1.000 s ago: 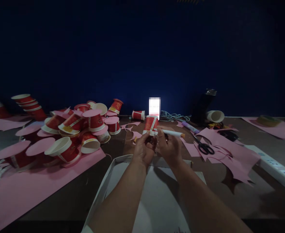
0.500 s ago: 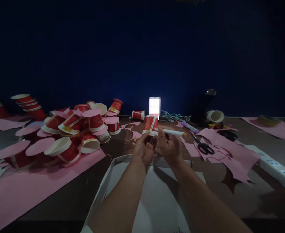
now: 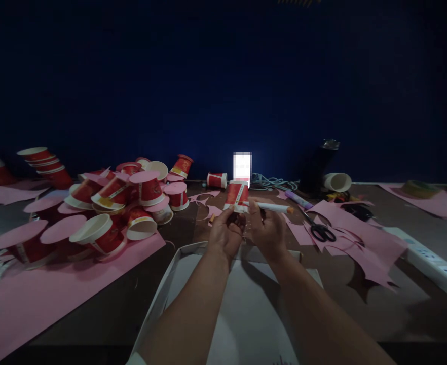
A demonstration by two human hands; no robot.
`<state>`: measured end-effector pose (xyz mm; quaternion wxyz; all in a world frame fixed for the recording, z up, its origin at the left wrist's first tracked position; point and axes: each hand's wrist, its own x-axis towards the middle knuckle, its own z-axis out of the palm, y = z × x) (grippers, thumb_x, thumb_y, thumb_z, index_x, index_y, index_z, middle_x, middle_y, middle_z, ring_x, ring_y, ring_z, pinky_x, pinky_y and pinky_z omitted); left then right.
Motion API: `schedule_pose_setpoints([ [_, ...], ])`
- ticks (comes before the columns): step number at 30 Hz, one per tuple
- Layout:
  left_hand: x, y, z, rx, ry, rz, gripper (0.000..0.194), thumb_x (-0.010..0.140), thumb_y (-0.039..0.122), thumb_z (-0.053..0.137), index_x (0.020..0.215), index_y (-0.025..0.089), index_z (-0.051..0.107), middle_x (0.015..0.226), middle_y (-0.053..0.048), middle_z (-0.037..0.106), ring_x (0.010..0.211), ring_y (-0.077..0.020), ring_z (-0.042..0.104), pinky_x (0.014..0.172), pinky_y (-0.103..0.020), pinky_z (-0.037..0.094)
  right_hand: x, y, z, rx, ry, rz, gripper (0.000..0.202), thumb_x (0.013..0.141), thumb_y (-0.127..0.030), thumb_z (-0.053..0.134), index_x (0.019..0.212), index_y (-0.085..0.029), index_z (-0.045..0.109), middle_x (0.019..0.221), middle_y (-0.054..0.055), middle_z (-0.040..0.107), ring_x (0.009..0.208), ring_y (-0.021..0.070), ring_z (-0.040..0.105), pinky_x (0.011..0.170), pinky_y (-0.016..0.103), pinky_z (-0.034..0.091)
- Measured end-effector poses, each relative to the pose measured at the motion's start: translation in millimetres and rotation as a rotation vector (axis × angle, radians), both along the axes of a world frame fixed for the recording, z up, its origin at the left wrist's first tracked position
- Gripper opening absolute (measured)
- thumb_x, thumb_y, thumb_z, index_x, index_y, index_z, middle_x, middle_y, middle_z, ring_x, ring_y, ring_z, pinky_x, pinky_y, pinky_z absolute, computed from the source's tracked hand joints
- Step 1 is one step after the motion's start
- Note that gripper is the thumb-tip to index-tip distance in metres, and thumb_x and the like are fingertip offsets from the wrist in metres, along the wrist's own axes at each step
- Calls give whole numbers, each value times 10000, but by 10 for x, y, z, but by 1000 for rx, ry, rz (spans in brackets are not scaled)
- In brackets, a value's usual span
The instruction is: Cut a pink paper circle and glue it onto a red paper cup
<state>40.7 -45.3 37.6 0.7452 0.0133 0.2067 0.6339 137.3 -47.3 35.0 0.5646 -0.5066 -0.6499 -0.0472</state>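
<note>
In the middle of the head view, my left hand point(image 3: 229, 234) is closed around the lower part of a red paper cup point(image 3: 237, 194). The cup is upside down, its white rim toward my fingers. Close to its right side, my right hand point(image 3: 268, 229) grips a slim white stick with an orange end point(image 3: 272, 207), pointing sideways. Whether that stick is glue or a marker I cannot tell. Its inner tip is near the cup's lower edge, partly hidden by my thumb. Both hands are above the far edge of a shallow white box point(image 3: 178, 261).
Red paper cups point(image 3: 147, 190), several with pink paper discs, are heaped at left on a pink sheet point(image 3: 75, 299). To the right lie black scissors point(image 3: 322, 232), cut pink paper point(image 3: 355, 243), a purple tube point(image 3: 297, 199) and a power strip point(image 3: 429, 261). A bright light point(image 3: 242, 166) stands behind.
The white stick and my right hand have shifted very slightly at the cup's side. The cup and my left hand stay almost where they were.
</note>
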Motion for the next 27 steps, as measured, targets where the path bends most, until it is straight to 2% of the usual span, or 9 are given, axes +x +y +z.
schedule_pose_setpoints([
  [7, 2, 5, 9, 13, -7, 18, 111, 781, 59, 521, 717, 108, 598, 666, -39, 641, 558, -84, 579, 541, -172, 484, -15, -14, -31, -24, 82, 40, 248, 859, -370, 509, 816, -190, 673, 747, 48, 688, 716, 174, 622, 734, 308, 477],
  [10, 0, 1, 31, 23, -15, 39, 125, 781, 53, 514, 725, 117, 605, 667, -28, 643, 564, -79, 581, 541, -170, 480, -10, 16, -47, -52, 311, 101, 275, 869, -393, 488, 817, -180, 654, 728, 33, 668, 676, 150, 609, 695, 298, 488],
  [13, -4, -21, 55, 38, -7, 73, 97, 769, 65, 541, 736, 123, 611, 693, -23, 655, 575, -76, 585, 548, -175, 484, 29, 101, -47, -70, 629, 187, 285, 873, -413, 470, 979, -190, 612, 846, 31, 672, 693, 127, 622, 686, 289, 512],
  [15, -7, -39, 66, 57, -8, 54, 72, 755, 77, 563, 748, 124, 617, 709, -29, 661, 585, -80, 588, 554, -182, 488, 56, 167, -51, -152, 811, 270, 314, 846, -429, 506, 1067, -213, 565, 970, 41, 672, 779, 136, 649, 709, 289, 527],
  [17, -10, -52, 70, 76, -11, 19, 62, 742, 83, 572, 753, 119, 621, 716, -39, 665, 585, -87, 587, 547, -188, 485, 60, 215, -64, -314, 946, 377, 353, 817, -465, 532, 1073, -224, 545, 975, 41, 682, 792, 154, 665, 661, 280, 541],
  [19, -12, -56, 66, 97, -3, -18, 58, 734, 90, 575, 757, 113, 623, 728, -50, 669, 581, -94, 585, 543, -197, 485, 37, 231, -80, -467, 999, 514, 385, 801, -512, 529, 1051, -220, 548, 904, 35, 696, 722, 166, 669, 558, 263, 535],
  [22, -8, -55, 52, 114, 17, -43, 73, 728, 104, 578, 779, 107, 630, 737, -57, 673, 575, -100, 584, 542, -207, 485, -19, 207, -88, -524, 981, 651, 423, 791, -537, 532, 1057, -209, 558, 848, 27, 694, 657, 165, 656, 479, 247, 512],
  [27, 65, -82, 20, 239, 90, -19, 182, 706, 123, 639, 888, 128, 643, 836, -51, 685, 700, -108, 620, 622, -200, 491, -28, 173, -65, -464, 963, 527, 456, 751, -516, 592, 1096, -220, 550, 807, -1, 683, 625, 143, 632, 443, 215, 473],
])
